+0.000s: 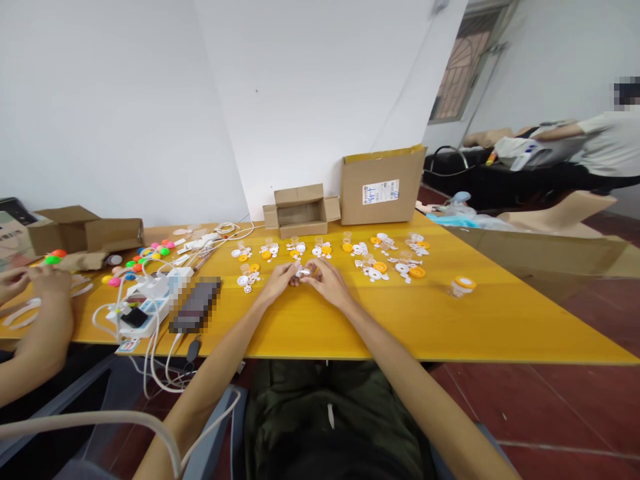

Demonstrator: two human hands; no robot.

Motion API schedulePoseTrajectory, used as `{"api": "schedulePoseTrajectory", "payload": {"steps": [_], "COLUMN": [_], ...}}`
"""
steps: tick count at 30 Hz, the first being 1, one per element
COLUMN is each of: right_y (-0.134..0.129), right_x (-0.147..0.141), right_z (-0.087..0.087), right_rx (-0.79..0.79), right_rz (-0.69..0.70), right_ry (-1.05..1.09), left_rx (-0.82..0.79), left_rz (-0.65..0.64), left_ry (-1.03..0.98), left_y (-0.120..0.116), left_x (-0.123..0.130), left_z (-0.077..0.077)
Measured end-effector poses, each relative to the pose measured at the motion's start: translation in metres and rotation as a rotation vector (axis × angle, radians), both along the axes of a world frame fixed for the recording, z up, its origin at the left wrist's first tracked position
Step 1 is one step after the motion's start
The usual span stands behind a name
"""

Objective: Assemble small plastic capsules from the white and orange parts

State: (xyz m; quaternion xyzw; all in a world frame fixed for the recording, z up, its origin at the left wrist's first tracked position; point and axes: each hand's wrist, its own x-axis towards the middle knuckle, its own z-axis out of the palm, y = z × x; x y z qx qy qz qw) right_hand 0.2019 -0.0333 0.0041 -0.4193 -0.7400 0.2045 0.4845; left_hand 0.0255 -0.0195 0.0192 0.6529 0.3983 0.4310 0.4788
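My left hand (pixel 281 281) and my right hand (pixel 325 280) meet over the middle of the yellow table (pixel 320 333). Between their closed fingers is a small white plastic part (pixel 303 272), mostly hidden by the fingertips. Just beyond lie small groups of white discs, orange rings and clear cups, such as the orange ring (pixel 380 267), the white disc (pixel 402 268) and the clear cup (pixel 347 237). Off to the right, a clear cup with an orange-rimmed lid (pixel 464 284) stands apart from the groups.
At the back stand an open small carton (pixel 303 217) and a larger closed carton (pixel 383 190). To the left are a power strip (pixel 155 303) with cables, a dark phone (pixel 196 305) and colourful balls (pixel 145 257). A co-worker's hands (pixel 47 283) are at far left; another person sits at far right.
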Motion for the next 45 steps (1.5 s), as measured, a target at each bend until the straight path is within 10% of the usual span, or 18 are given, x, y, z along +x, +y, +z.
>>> {"api": "schedulePoseTrajectory", "payload": {"steps": [45], "right_y": [-0.008], "right_x": [-0.002], "right_z": [0.01], "right_rx": [-0.214], "right_rz": [-0.13], "right_ry": [-0.249], "left_rx": [-0.04], "left_rz": [-0.024], "left_ry": [-0.05], "left_y": [-0.004], "left_x": [-0.003], "left_z": [0.002]}}
